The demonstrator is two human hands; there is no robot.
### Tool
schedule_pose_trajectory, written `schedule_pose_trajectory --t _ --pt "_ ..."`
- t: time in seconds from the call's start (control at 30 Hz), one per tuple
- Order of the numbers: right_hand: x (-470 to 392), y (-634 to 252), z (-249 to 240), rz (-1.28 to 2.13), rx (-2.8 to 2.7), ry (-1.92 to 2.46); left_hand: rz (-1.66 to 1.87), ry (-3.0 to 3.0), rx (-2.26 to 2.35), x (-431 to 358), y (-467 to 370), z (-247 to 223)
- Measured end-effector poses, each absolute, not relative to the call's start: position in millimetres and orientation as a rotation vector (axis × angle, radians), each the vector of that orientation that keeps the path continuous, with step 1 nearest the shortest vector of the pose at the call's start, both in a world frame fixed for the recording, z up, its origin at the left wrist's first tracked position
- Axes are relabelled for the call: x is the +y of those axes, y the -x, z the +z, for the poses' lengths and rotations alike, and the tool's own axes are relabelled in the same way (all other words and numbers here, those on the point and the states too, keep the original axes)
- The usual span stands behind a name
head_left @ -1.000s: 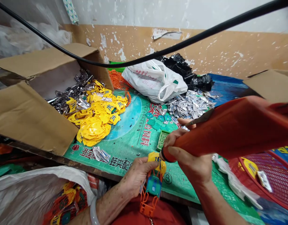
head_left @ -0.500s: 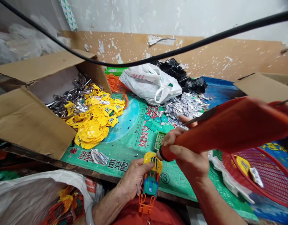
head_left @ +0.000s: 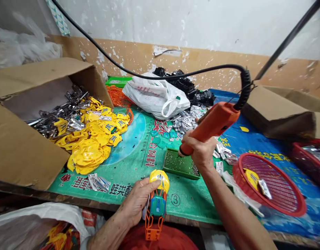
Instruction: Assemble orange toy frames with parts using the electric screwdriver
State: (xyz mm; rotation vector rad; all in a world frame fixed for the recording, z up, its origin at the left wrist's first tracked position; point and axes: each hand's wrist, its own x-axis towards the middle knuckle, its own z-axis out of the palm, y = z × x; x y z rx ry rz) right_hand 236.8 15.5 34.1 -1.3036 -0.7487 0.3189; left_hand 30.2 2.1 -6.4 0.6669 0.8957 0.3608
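Note:
My left hand is closed on a toy car body at the table's front edge. The body has a yellow front, a blue-green middle and an orange frame. My right hand grips an orange electric screwdriver, tilted with its black nose down over a green screw tray. The screwdriver's bit is hidden, so I cannot tell whether it touches the screws. A black cable runs from its top end.
Yellow parts and dark metallic parts spill from a cardboard box at left. A white bag lies behind, near silvery parts. At right stand a red basket and another cardboard box. A sack sits front left.
The screwdriver has lifted off the toy car's yellow front and swung away to the green tray, now more upright. My left hand still holds the car body in nearly the same place.

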Motion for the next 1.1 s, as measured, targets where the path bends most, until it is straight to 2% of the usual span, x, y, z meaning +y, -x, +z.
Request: schedule_pose_trajectory --t 1.1 --pt "15.4 -232.2 29.5 0.318 -0.77 1.34 0.354 -0.62 0.927 5.0 -33.9 -8.2"
